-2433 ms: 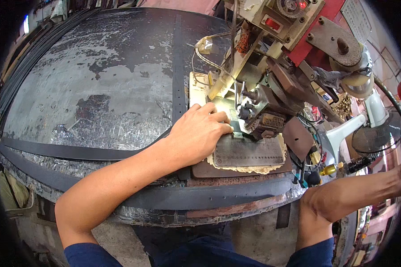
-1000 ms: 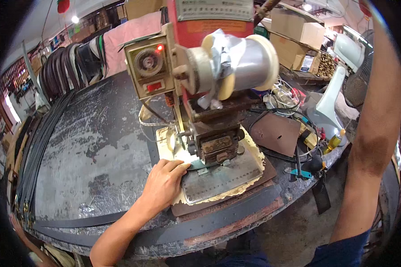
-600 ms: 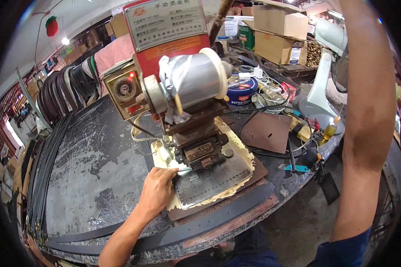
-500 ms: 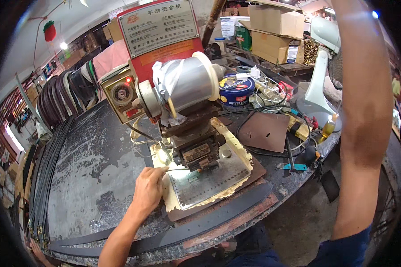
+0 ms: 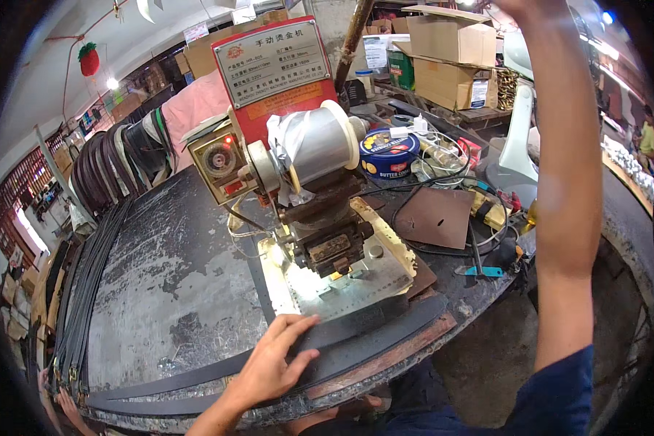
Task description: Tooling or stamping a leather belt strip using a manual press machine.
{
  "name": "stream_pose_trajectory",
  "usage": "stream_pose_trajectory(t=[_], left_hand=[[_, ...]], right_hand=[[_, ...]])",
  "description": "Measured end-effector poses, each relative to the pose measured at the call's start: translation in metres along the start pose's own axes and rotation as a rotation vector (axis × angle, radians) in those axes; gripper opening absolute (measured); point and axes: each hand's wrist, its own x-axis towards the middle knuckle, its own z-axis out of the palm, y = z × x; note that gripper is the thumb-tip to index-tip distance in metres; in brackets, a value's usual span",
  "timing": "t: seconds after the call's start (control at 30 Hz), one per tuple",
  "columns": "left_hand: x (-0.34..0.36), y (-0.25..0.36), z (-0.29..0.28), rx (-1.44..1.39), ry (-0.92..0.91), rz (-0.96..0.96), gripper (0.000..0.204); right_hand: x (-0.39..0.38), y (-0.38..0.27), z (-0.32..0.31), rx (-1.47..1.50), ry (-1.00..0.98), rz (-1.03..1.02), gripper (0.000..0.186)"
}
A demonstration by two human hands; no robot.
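My left hand (image 5: 280,356) lies over a black leather strap (image 5: 360,320) at the front edge of the metal base plate (image 5: 327,301). Its thumb and fingers are apart, the fingertips touching the strap. Above the plate stands a hot-stamping press; its dark head (image 5: 334,251) is lit from the left side by a bright lamp (image 5: 277,254). A roll of silver foil (image 5: 312,142) is mounted on top. My right arm reaches up along the right side; only the edge of my right hand (image 5: 514,6) shows at the top, its fingers out of sight.
A second strap (image 5: 152,407) runs along the table's front edge. Several black belts (image 5: 87,291) lie at left, by another person's hand (image 5: 71,410). On the right are a blue cookie tin (image 5: 389,154), a brown leather piece (image 5: 436,216), a hammer (image 5: 475,251) and a white fan (image 5: 516,138).
My left hand has moved from beside the press head to the plate's front edge, its fingers now spread. A strap now lies over that edge. The view has shifted slightly; my right arm stays raised.
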Motion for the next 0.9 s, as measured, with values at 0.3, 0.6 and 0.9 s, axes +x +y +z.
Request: stream_pose_trajectory(t=[0.3, 0.6, 0.9], left_hand=[[-0.023, -0.015, 0.022, -0.153, 0.111, 0.045, 0.05], [-0.018, -0.01, 0.025, -0.141, 0.074, 0.06, 0.051], [-0.012, -0.008, 0.027, -0.108, 0.013, 0.068, 0.055]], right_hand=[[-0.205, 0.055, -0.129, -0.365, -0.704, 0.473, 0.071], [-0.305, 0.057, -0.146, -0.475, -1.032, 0.336, 0.081], [-0.323, 0.063, -0.154, -0.446, -0.88, 0.317, 0.053]])
